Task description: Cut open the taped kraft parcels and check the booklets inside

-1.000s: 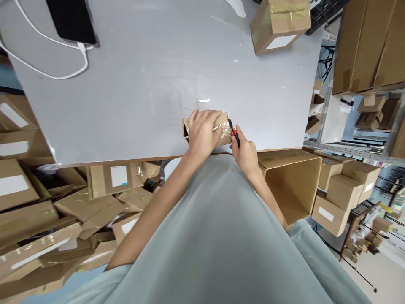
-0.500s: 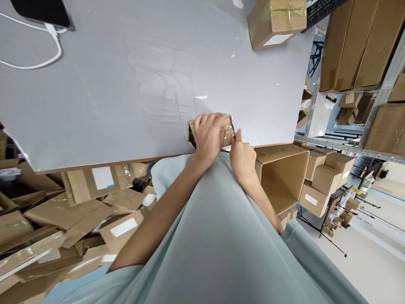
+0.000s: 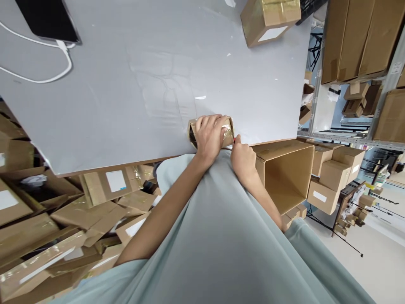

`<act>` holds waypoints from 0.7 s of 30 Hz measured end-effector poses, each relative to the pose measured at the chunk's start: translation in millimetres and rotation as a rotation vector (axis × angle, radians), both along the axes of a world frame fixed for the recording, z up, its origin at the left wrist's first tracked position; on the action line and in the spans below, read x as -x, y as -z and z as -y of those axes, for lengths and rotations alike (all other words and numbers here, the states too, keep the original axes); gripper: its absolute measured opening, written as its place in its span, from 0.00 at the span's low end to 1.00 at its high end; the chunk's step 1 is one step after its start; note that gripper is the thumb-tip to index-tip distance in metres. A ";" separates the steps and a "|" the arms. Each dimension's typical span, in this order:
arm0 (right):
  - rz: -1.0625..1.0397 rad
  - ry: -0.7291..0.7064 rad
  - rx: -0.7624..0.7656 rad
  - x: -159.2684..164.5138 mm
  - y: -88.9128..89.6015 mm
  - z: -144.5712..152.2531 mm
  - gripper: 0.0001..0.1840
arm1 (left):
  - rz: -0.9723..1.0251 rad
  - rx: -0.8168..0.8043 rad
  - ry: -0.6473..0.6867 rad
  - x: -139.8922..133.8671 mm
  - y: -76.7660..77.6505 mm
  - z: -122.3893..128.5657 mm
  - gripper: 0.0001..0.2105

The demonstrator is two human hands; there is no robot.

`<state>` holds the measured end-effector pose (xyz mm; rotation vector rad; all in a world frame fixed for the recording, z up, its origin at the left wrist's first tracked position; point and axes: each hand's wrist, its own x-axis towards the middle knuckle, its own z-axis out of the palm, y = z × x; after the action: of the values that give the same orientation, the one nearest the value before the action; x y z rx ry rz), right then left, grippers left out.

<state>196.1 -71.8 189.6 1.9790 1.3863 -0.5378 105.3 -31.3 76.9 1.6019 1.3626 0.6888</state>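
Note:
A small taped cardboard box lies at the near edge of the grey-white table, with a dark opening at its left end. Across its top, my left hand is wrapped with fingers bent over the far side, gripping it. My right hand is closed at the box's right end, around a slim cutter of which only a bit of red and a thin dark tip show. That tip touches the box's right edge; most of the cutter is hidden in the fist.
Another taped box stands at the table's far right. A phone with a white cable lies far left. An open carton is beside my right arm. Cardboard boxes pile up below the table on the left; shelves stand right.
My right hand and the cutter have slid slightly toward me along the box's right end. My left hand keeps its grip on the box. The camera view has turned a little.

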 end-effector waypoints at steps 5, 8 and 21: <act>0.001 0.052 0.111 -21.4 -2.3 11.7 0.25 | -0.034 -0.016 -0.104 9.7 3.9 -9.8 0.22; -0.036 0.062 0.122 -42.6 -6.5 18.7 0.23 | -0.048 -0.022 -0.151 12.3 6.9 -16.5 0.23; -0.182 0.264 -0.230 -132.0 155.2 -40.3 0.31 | -0.226 -0.002 -0.390 61.4 -11.8 28.8 0.42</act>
<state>328.1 -31.5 34.3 2.3697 1.3518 -0.7205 44.0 -60.1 88.7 1.4617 1.8699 0.7512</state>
